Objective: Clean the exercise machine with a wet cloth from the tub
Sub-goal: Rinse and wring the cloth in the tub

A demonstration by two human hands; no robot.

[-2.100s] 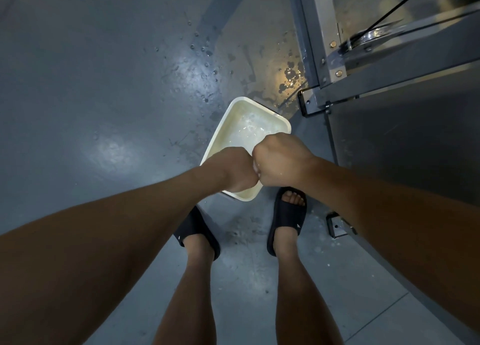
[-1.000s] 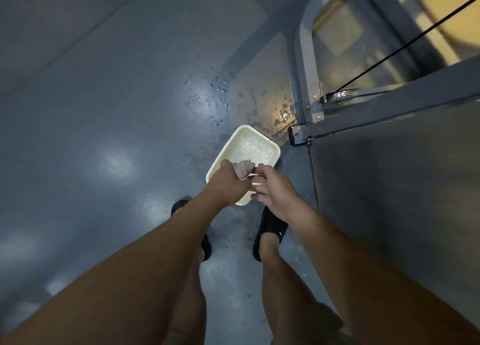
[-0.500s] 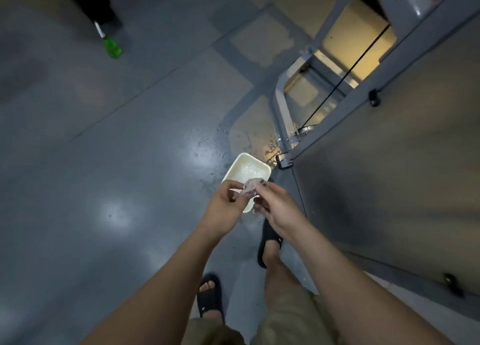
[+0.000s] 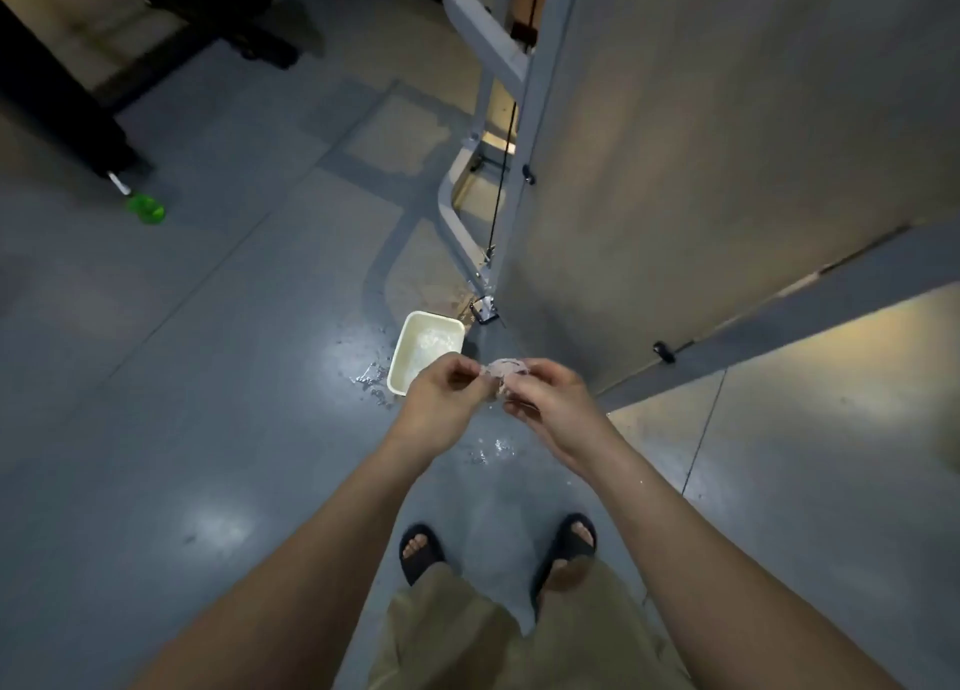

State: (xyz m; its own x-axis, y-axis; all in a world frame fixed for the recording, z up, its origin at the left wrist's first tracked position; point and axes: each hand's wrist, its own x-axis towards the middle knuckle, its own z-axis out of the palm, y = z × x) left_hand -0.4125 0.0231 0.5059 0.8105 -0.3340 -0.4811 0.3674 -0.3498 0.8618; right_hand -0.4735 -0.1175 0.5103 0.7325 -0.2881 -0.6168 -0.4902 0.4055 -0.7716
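We stand on the shiny grey floor (image 4: 208,403) and hold a small pale pink wet cloth (image 4: 506,370) up in front of us. Our left hand (image 4: 441,403) pinches its left side. Our right hand (image 4: 550,409) pinches its right side. The fingers of both hands curl in, as if we are pulling the cloth open. The cloth is scrunched, so we cannot tell how big it is.

The cream plastic tub (image 4: 399,362) sits on the floor, far past our hands and a little to the left. It has water in it. It is just beside the foot of the tall grey metal exercise machine (image 4: 701,144), which fills the far right. A thin black cable (image 4: 501,180) runs down its frame. We think the wiping has not started yet, because the cloth is apart from the machine.

What could go wrong? There are water splashes (image 4: 371,377) on the floor beside the tub, and more in front of our black open sandals (image 4: 434,552). The floor looks slick, so we could slip when we step to the machine. The tub is near where we must walk, so a foot could knock it and spill it. Only our fingertips hold the cloth, so it could drop. If it is too wet, water could run down the machine onto the floor. If we leave it scrunched, it may wipe only a small bit at a time.
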